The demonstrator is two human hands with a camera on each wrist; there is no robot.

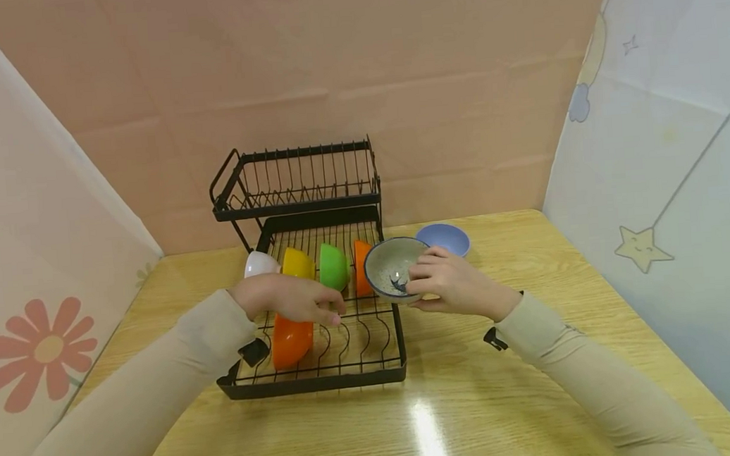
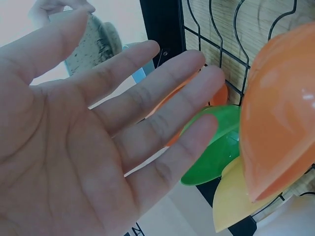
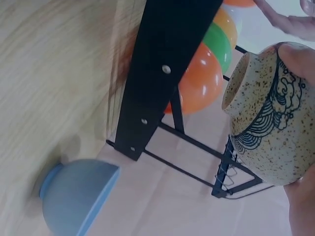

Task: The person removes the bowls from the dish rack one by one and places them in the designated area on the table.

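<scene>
My right hand [image 1: 448, 282] grips a speckled ceramic bowl [image 1: 384, 272] by its right side, fingers inside and thumb underneath. Dark blue wave patterns run round the outside of this bowl [image 3: 268, 115] in the right wrist view. The bowl is tilted and raised beside the right edge of the black dish rack [image 1: 325, 383]. My left hand [image 1: 300, 299], empty, hovers over the rack with its fingers spread in the left wrist view. Close to it, an orange bowl [image 1: 292, 342] stands on edge in the front row.
A back row in the rack holds a white bowl [image 1: 261, 263], a yellow bowl [image 1: 298, 262], a green bowl [image 1: 333, 265] and another orange bowl [image 1: 361, 267], all on edge. A blue bowl [image 1: 443, 238] sits on the table behind the right hand. The rack's upper tier [image 1: 300, 208] rises at the back.
</scene>
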